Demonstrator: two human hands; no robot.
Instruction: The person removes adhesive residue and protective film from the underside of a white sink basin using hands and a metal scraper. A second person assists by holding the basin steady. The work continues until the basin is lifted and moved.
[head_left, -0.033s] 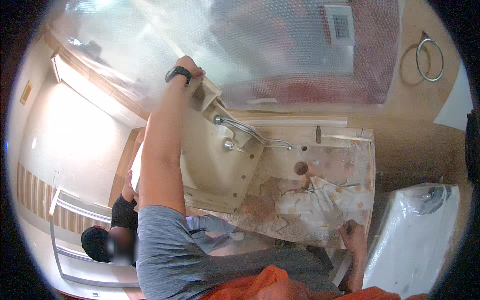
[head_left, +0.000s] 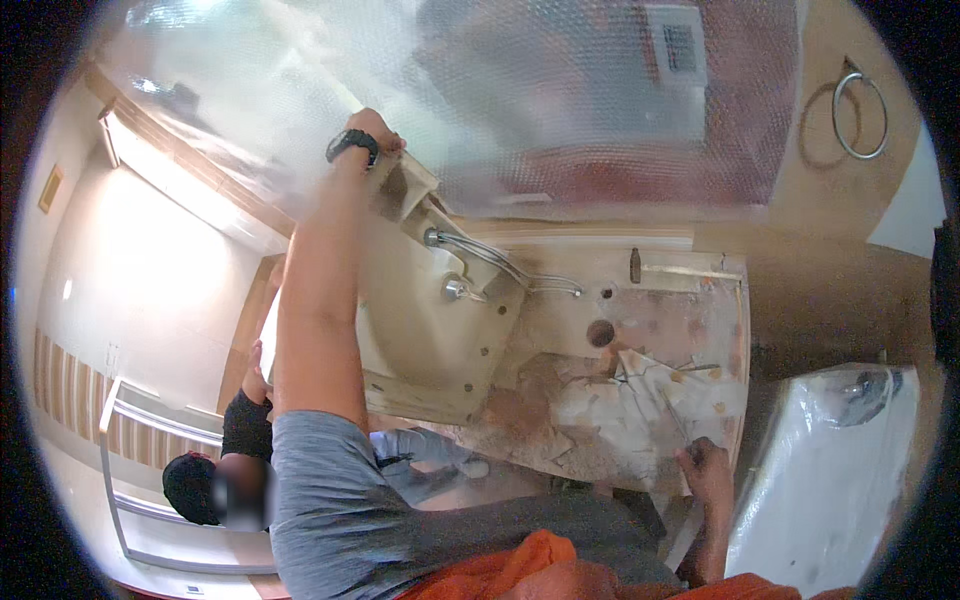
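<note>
A beige washbasin top (head_left: 410, 330) is tilted up off its cabinet, its underside showing with a drain fitting (head_left: 460, 288) and flexible silver hoses (head_left: 490, 258). My left hand (head_left: 375, 130), a dark watch on its wrist, grips the top's raised far corner. Its fingertips are partly hidden. Over the front right of the bare counter base (head_left: 560, 330), my right hand (head_left: 707, 470) is closed round a thin, pale, rod-like tool (head_left: 682, 425) pointing away to the left. The tool's exact kind is unclear. White scraps (head_left: 650, 400) lie beside its tip.
At the left, another person's hand (head_left: 257, 375) is at the basin top's left end. A plastic-wrapped white panel (head_left: 820, 480) stands at the right. Bubble wrap (head_left: 600, 110) covers the wall behind, beside a towel ring (head_left: 860, 115). The base has a round hole (head_left: 600, 333).
</note>
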